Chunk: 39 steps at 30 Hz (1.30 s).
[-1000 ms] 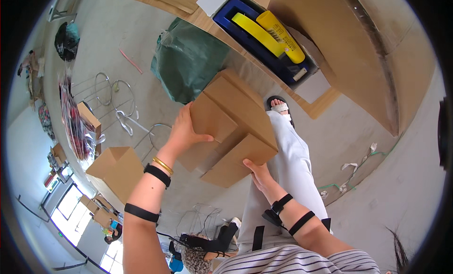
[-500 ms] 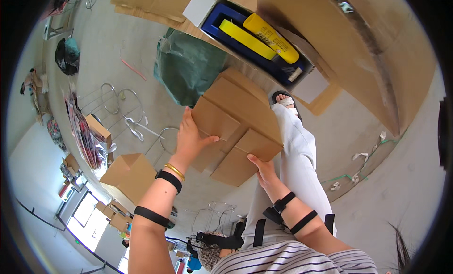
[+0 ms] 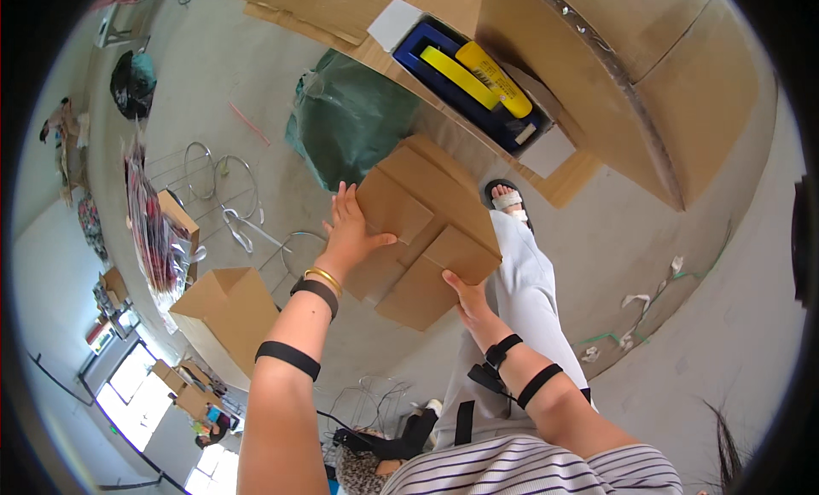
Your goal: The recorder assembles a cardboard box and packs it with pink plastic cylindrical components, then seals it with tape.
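A brown cardboard box [image 3: 444,192], mostly flattened with its flaps showing, is in front of me above the floor. My left hand [image 3: 347,239] holds its left edge, thumb lying over a flap and fingers somewhat spread along the side. At the lower right edge my right hand [image 3: 469,303] grips the cardboard, thumb on top and the other fingers hidden beneath. Just beyond the box lies a dark green plastic bag [image 3: 354,111].
On a wooden surface [image 3: 573,175] ahead sits an open carton [image 3: 546,154] with a yellow tape roll and yellow tube inside. Large cardboard [image 3: 580,77] stands at right. An open box [image 3: 226,303] and metal wire racks [image 3: 200,171] are left. My sandalled foot [image 3: 508,201] is near.
My left fingers have lifted and spread a little at the box's edge. The box has shifted slightly within the view, which has itself turned somewhat. My right hand keeps its grip.
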Motion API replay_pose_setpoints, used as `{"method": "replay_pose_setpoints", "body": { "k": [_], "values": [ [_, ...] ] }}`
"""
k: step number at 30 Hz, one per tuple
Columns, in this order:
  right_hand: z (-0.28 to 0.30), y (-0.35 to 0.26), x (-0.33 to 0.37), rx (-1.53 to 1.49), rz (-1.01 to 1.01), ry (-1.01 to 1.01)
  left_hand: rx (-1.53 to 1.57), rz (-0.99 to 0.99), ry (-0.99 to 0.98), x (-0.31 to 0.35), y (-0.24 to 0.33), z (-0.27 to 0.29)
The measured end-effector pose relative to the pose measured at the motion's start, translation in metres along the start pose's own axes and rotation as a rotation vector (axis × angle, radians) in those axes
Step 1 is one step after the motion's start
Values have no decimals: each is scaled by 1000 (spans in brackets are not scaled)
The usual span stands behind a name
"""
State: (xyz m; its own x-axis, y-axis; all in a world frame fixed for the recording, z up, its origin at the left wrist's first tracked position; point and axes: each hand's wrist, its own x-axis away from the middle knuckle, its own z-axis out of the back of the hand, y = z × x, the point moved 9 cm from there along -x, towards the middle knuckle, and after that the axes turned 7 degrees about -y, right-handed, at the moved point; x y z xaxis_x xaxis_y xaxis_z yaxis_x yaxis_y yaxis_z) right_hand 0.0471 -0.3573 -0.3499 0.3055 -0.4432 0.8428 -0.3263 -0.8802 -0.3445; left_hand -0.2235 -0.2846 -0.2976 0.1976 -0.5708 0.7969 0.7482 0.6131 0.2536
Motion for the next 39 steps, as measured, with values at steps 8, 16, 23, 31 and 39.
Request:
{"method": "replay_pose_setpoints", "body": {
  "k": [8, 16, 23, 31, 39],
  "values": [
    [2, -13, 30, 420, -255, 40, -108, 158, 176, 43, 24, 37],
    [26, -29, 78, 702, -438, -219, 537, -33, 822, 199, -49, 57],
    [45, -78, 111, 1093, -458, -320, 941, 224, 671, 318, -21, -53],
    [-76, -100, 220, 1161, 119, -1081, 720, -433, 770, 396, 150, -15],
    [-167, -120, 327, 451, -616, -888, 308, -521, 915, 432, 160, 11]
  ]
}}
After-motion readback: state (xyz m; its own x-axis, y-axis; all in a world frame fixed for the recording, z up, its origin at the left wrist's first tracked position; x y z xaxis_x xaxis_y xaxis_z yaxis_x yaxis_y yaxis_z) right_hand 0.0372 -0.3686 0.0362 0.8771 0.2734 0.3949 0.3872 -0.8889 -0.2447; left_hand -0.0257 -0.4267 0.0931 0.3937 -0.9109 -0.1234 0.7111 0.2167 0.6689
